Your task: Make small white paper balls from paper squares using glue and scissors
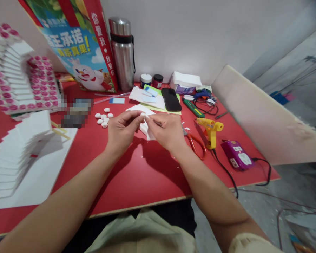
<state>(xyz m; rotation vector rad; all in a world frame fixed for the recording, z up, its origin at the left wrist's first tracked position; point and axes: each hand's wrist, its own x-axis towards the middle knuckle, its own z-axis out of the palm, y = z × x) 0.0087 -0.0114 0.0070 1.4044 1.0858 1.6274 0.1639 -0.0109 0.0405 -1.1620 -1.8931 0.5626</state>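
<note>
Above the red table, my left hand [122, 130] pinches a small white roll [143, 115] between thumb and forefinger. My right hand [167, 130] is closed too, its thumb and fingertips meeting at the roll's right side; how much of it they grip is partly hidden. Under and behind both hands lie white paper pieces [150, 135], largely covered by the fingers. Several small round white rolls [103, 117] sit in a loose cluster just left of my left hand.
Red-handled pliers [197, 146], a yellow glue gun [210, 131] and a purple power socket [237, 154] lie to the right, with cords running off the edge. A black phone [171, 99] and steel flask [123, 54] stand behind. A white stepped model [13, 154] occupies the left.
</note>
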